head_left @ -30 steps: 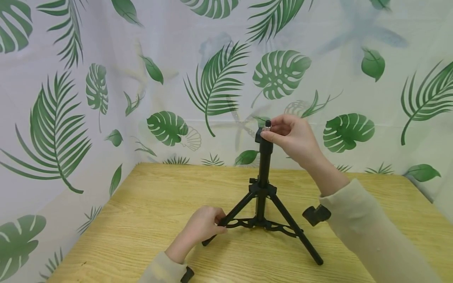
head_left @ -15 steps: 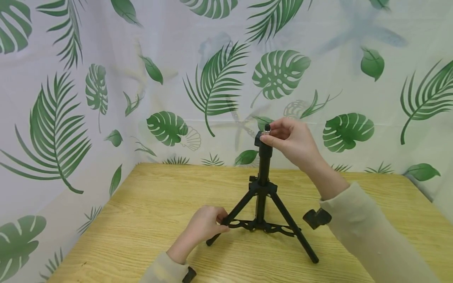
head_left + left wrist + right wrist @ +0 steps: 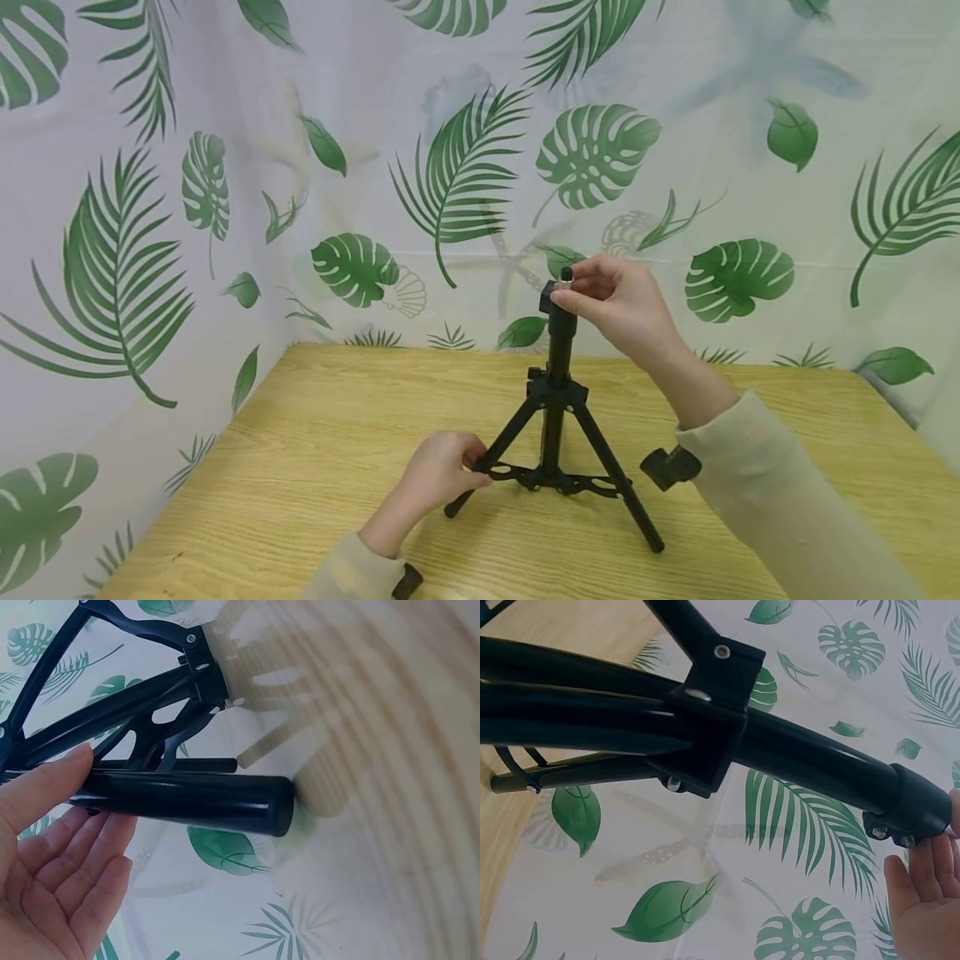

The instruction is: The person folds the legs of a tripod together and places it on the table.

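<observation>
A black tripod stand (image 3: 557,350) stands upright on the wooden table, its legs spread and joined by flat braces. My right hand (image 3: 626,304) pinches the top of its centre column, just below a small black-capped metal stud (image 3: 566,273). In the right wrist view, the fingers (image 3: 924,874) lie at the column's collar (image 3: 911,801). Low on the near left leg, my left hand (image 3: 442,471) holds the tube between thumb and fingers. The left wrist view shows that leg (image 3: 195,801) with its round end beyond the hand, close to the table surface.
The yellow wood-grain table (image 3: 315,417) spreads around the tripod. A white cloth (image 3: 337,192) printed with green leaves hangs behind it and along the left side. Black wrist mounts (image 3: 670,467) sit at both sleeves.
The tripod's legs have drawn inward a little: the left foot has shifted right and the right foot left. The column top and my right hand have lowered slightly; my left hand moved slightly right.
</observation>
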`<state>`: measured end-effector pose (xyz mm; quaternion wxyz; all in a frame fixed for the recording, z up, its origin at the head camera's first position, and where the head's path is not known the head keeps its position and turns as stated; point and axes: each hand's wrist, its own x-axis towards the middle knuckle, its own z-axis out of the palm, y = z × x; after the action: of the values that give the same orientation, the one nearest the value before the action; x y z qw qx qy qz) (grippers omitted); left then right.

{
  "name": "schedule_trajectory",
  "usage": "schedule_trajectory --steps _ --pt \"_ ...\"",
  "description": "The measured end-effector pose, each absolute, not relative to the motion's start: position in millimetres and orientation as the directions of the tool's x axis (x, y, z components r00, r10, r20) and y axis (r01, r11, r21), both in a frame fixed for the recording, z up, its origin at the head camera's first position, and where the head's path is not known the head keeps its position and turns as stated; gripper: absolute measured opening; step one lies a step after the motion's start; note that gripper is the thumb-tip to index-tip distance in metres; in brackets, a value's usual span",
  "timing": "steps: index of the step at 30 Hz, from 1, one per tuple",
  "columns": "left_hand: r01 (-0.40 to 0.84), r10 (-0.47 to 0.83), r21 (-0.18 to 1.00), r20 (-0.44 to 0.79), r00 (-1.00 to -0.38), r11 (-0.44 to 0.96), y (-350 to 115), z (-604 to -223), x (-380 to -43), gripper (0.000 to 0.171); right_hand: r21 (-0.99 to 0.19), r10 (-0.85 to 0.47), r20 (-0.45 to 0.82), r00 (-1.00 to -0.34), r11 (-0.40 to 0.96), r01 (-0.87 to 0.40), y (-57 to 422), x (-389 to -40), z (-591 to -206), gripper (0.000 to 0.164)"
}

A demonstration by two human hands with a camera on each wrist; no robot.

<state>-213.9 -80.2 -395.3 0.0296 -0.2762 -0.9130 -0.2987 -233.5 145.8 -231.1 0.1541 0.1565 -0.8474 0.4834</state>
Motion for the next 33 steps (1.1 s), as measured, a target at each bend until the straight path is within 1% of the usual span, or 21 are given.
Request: schedule_trajectory --steps 11,18,26,33 --pt "0.503 0.460 0.576 0.234 -0.857 0.644 -77 -396 -216 0.022 -0.780 -0.113 0.414 -0.903 0.468 -0.416 145 -231 -232 0.030" --pt "0.501 0.430 0.611 0.274 -0.860 0.613 -70 -395 -217 0.021 -0.786 -0.104 0.411 -0.905 0.462 -0.410 144 -231 -234 0.033" --pt "0.500 0.401 0.648 0.310 -0.862 0.574 -63 -395 -217 0.023 -0.787 -0.099 0.423 -0.901 0.453 -0.419 145 -232 -236 0.033" --pt "0.468 0.370 0.678 0.298 -0.880 0.567 -56 -395 -216 0.023 -0.777 -0.095 0.432 -0.897 0.466 -0.423 145 -232 -236 0.033"
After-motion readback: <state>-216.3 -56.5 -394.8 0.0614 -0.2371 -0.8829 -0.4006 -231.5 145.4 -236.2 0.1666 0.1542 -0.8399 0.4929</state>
